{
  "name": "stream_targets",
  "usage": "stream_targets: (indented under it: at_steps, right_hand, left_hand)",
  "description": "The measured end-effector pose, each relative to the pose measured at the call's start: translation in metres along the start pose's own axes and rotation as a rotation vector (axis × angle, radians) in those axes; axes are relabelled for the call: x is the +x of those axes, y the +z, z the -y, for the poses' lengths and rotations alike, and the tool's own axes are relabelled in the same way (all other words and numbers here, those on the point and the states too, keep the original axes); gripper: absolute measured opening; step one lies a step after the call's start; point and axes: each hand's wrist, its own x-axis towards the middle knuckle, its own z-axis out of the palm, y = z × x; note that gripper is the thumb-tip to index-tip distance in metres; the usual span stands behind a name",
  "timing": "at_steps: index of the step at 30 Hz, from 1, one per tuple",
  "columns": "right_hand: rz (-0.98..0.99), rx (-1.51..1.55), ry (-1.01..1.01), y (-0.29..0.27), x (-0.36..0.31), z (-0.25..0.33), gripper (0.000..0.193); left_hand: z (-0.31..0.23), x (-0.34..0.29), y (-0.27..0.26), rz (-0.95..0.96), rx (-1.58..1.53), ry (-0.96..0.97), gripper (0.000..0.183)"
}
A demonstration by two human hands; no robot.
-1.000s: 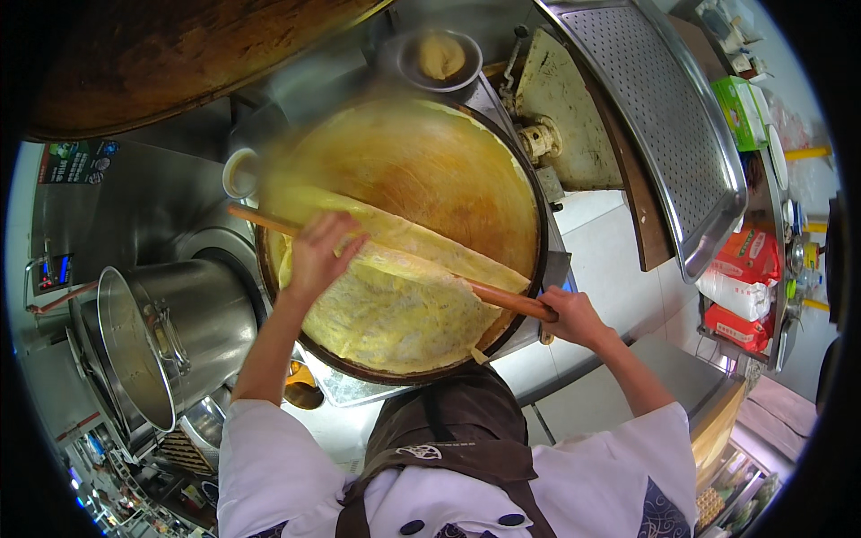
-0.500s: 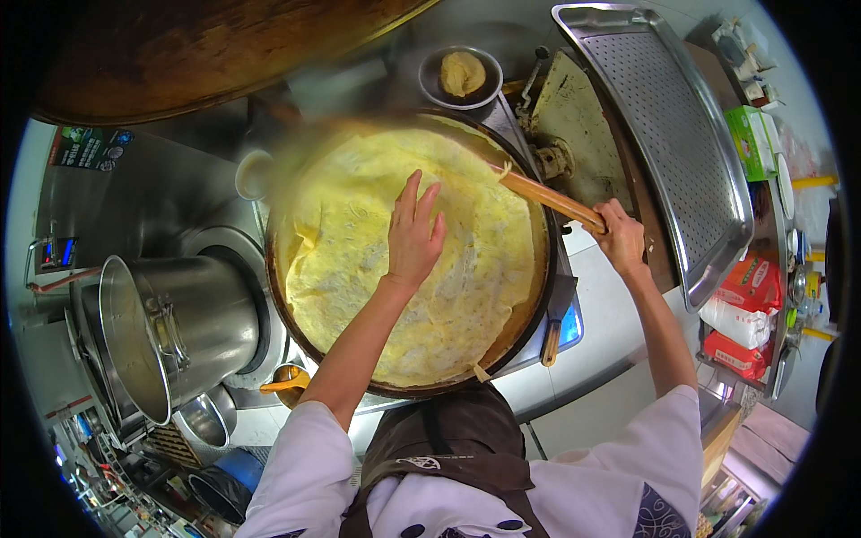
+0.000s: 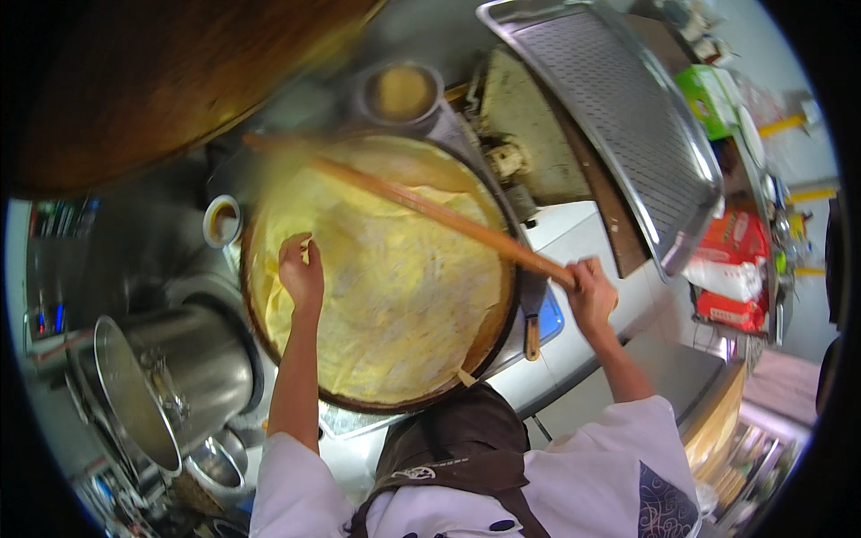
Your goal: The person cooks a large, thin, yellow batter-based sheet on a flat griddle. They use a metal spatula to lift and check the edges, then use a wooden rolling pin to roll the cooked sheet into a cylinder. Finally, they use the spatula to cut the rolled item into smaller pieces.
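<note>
A large, thin yellow pancake (image 3: pixel 395 296) covers most of a big round pan (image 3: pixel 359 406) in front of me, wrinkled and folded at its left edge. My right hand (image 3: pixel 592 294) is wrapped round the near end of a long wooden stick (image 3: pixel 421 208). The stick slants across the pan to the upper left, above the pancake's far part. Over the pancake's left side is my left hand (image 3: pixel 302 269), its fingers curved with a small gap to the thumb. I see nothing between them. Whether this hand touches the pancake is unclear.
A large lid-like disc (image 3: pixel 161 90) looms at the upper left. On the left stand a steel pot (image 3: pixel 202 368) and a small cup (image 3: pixel 221 221). Beyond the pan is a bowl (image 3: pixel 430 94); right are a scraper (image 3: pixel 532 336) and a perforated tray (image 3: pixel 619 117).
My left hand has moved from the pancake's middle to its left side, its fingers curling. The stick has swung nearer and lies more across the pan. The view has shifted and turned.
</note>
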Motion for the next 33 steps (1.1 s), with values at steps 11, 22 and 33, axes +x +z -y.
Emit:
stream_targets:
  at_steps: [11, 22, 33]
  right_hand:
    - [-0.122, 0.205, 0.687, -0.127, -0.181, -0.046, 0.039]
    - [-0.251, -0.063, 0.587, -0.119, 0.01, -0.188, 0.05]
    - [-0.238, -0.25, 0.446, -0.092, 0.119, -0.321, 0.036]
  left_hand:
    - [-0.019, 0.053, 0.085, 0.396, -0.411, -0.758, 0.02]
    - [-0.014, 0.072, 0.115, 0.241, -0.15, -0.756, 0.023]
    - [-0.034, 0.063, 0.101, 0.233, 0.191, -0.385, 0.025]
